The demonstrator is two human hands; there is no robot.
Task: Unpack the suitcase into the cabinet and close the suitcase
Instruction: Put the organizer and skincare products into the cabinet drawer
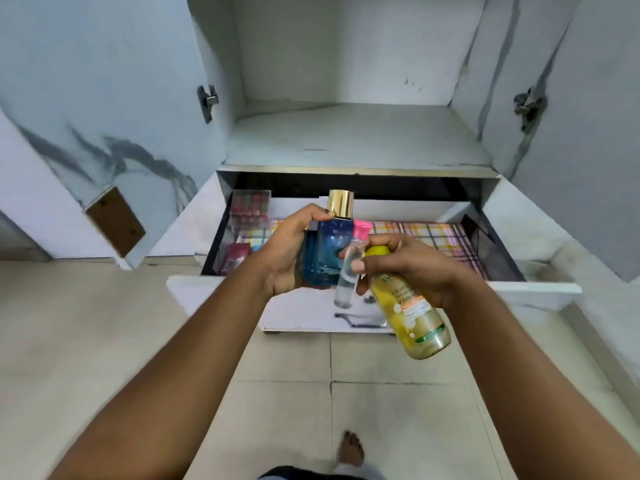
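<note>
My left hand [285,252] grips a blue perfume bottle [330,247] with a gold cap, held upright over the open cabinet drawer [374,292]. My right hand [412,268] holds a yellow bottle [414,315] tilted down to the right, and its fingers also pinch a small clear bottle [348,277] with a pink cap. Both hands meet above the drawer's front edge. The drawer has a checked liner [429,237]. The suitcase is not in view.
In the drawer's left end lie a clear box of red items [251,206] and a pink pouch [237,258]. Above the drawer is a bare white shelf [353,136] between two open marble-patterned doors [104,116]. My bare foot [353,448] stands on the tiled floor.
</note>
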